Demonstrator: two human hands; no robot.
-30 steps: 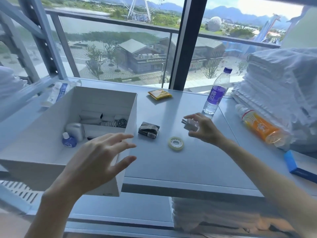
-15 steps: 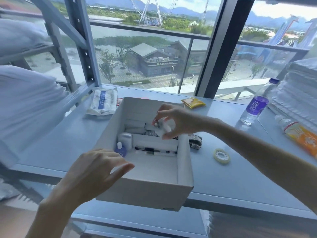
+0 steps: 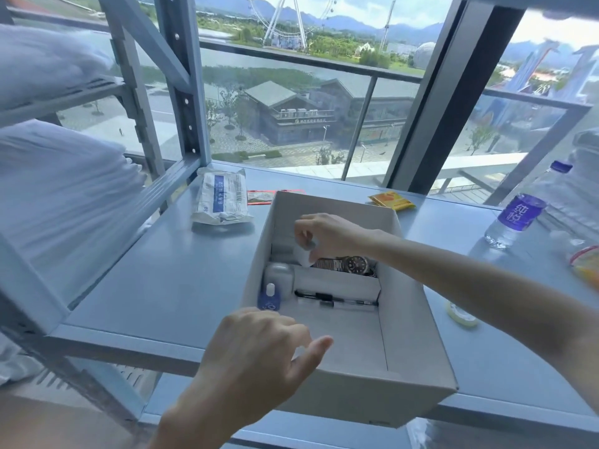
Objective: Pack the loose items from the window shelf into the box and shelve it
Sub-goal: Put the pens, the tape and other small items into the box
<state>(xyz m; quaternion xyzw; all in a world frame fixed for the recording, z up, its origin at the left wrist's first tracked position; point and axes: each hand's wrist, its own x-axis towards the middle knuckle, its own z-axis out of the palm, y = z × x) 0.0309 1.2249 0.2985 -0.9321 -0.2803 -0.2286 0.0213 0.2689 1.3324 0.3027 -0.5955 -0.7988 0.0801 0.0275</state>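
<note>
An open white box (image 3: 408, 332) sits on the grey window shelf (image 3: 168, 286). Inside lie a wristwatch (image 3: 351, 264), a black pen (image 3: 334, 299), a small blue bottle (image 3: 269, 298) and a white case (image 3: 278, 277). My right hand (image 3: 327, 236) reaches into the far part of the box and pinches a small white plug adapter (image 3: 304, 256) just above the watch. My left hand (image 3: 259, 354) hovers over the box's near left corner, fingers loosely curled, holding nothing. A roll of clear tape (image 3: 462, 314) lies on the shelf right of the box.
A white packet with a blue label (image 3: 222, 197) and a red sachet (image 3: 259, 196) lie behind the box at left, a yellow sachet (image 3: 392, 200) behind it at right. A water bottle (image 3: 518, 212) stands far right. Folded white bedding (image 3: 55, 189) fills the rack at left.
My right hand picked the white adapter off the shelf, carried it left over the box and lowered it inside. My view swung left, so the box now sits in the middle.
</note>
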